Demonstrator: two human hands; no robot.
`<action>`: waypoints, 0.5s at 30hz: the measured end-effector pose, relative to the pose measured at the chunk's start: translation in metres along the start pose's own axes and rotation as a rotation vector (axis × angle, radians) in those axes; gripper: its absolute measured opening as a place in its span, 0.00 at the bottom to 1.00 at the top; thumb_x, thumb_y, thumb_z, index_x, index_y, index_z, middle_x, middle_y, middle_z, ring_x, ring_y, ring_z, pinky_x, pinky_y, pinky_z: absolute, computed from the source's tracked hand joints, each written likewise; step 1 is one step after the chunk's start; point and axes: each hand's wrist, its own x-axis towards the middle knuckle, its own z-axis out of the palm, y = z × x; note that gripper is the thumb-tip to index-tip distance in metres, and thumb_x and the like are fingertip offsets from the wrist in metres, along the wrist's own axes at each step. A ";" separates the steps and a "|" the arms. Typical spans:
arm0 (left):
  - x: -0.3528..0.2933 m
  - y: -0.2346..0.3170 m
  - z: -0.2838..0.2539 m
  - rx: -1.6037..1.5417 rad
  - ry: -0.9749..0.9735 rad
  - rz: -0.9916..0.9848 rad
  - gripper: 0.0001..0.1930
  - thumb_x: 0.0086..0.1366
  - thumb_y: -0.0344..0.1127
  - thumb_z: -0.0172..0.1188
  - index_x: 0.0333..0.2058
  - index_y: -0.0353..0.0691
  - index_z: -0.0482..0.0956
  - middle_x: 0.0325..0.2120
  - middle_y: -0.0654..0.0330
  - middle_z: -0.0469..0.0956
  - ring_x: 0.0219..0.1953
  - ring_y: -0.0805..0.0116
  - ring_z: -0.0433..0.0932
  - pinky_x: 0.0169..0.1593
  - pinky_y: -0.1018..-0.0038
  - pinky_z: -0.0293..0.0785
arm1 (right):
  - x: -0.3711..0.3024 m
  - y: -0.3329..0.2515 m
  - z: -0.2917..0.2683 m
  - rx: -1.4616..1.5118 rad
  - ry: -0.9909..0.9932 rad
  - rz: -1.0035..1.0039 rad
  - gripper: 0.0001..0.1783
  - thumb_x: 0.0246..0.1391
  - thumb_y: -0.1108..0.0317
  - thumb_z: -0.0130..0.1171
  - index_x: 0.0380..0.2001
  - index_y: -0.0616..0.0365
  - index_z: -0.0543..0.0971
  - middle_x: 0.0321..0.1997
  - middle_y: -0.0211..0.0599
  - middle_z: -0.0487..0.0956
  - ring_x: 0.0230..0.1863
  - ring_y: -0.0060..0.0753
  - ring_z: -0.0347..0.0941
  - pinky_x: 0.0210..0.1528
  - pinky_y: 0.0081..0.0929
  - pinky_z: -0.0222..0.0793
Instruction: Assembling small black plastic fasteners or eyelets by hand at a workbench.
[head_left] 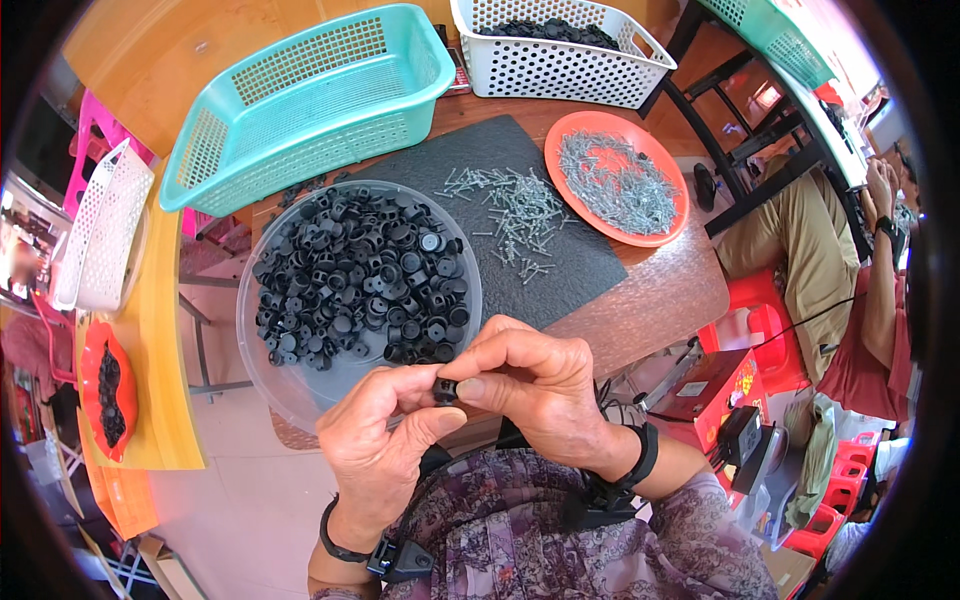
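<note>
A small round black plastic part sits between my two hands, above the table's near edge. My left hand is closed, with its index finger and thumb at the part's left side. From the right, my right hand pinches it between thumb and index finger. Just beyond my hands, a clear round tub holds many similar black parts. A loose pile of silver screws lies on a dark mat, and an orange plate holds more screws.
Behind the tub stands a turquoise basket; a white basket with black parts is at the back. At left, a red dish and a white basket rest on a yellow table. Another person sits at right.
</note>
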 end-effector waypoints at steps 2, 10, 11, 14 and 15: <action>0.001 0.000 0.000 0.013 -0.009 0.010 0.16 0.49 0.32 0.70 0.34 0.30 0.78 0.23 0.62 0.76 0.25 0.78 0.74 0.28 0.82 0.70 | 0.000 -0.001 -0.001 -0.027 0.000 0.011 0.10 0.45 0.86 0.59 0.32 0.64 0.81 0.31 0.33 0.75 0.34 0.20 0.71 0.38 0.17 0.68; 0.006 0.002 -0.003 0.041 -0.100 -0.001 0.16 0.48 0.29 0.70 0.34 0.29 0.75 0.23 0.62 0.75 0.24 0.78 0.73 0.27 0.84 0.71 | 0.001 -0.008 -0.006 0.178 -0.026 0.191 0.08 0.50 0.84 0.55 0.34 0.66 0.79 0.32 0.32 0.75 0.36 0.20 0.72 0.40 0.17 0.69; 0.006 0.003 -0.002 0.042 -0.102 -0.003 0.16 0.48 0.29 0.70 0.34 0.29 0.75 0.23 0.62 0.75 0.24 0.78 0.73 0.27 0.84 0.71 | 0.001 -0.009 -0.006 0.212 -0.034 0.237 0.08 0.51 0.84 0.54 0.35 0.66 0.79 0.32 0.32 0.75 0.36 0.20 0.72 0.40 0.17 0.69; 0.005 0.005 -0.002 0.011 -0.088 -0.088 0.16 0.50 0.33 0.70 0.33 0.30 0.76 0.25 0.60 0.79 0.27 0.78 0.76 0.31 0.81 0.73 | 0.000 -0.004 -0.008 0.181 -0.038 0.211 0.08 0.50 0.84 0.55 0.34 0.67 0.79 0.33 0.32 0.75 0.36 0.20 0.72 0.40 0.17 0.69; 0.005 0.005 -0.003 -0.008 -0.103 -0.108 0.15 0.50 0.32 0.70 0.33 0.30 0.76 0.25 0.61 0.79 0.28 0.78 0.76 0.31 0.81 0.73 | 0.000 -0.003 -0.008 0.182 -0.035 0.211 0.08 0.50 0.84 0.55 0.34 0.67 0.79 0.33 0.32 0.75 0.36 0.20 0.72 0.40 0.17 0.69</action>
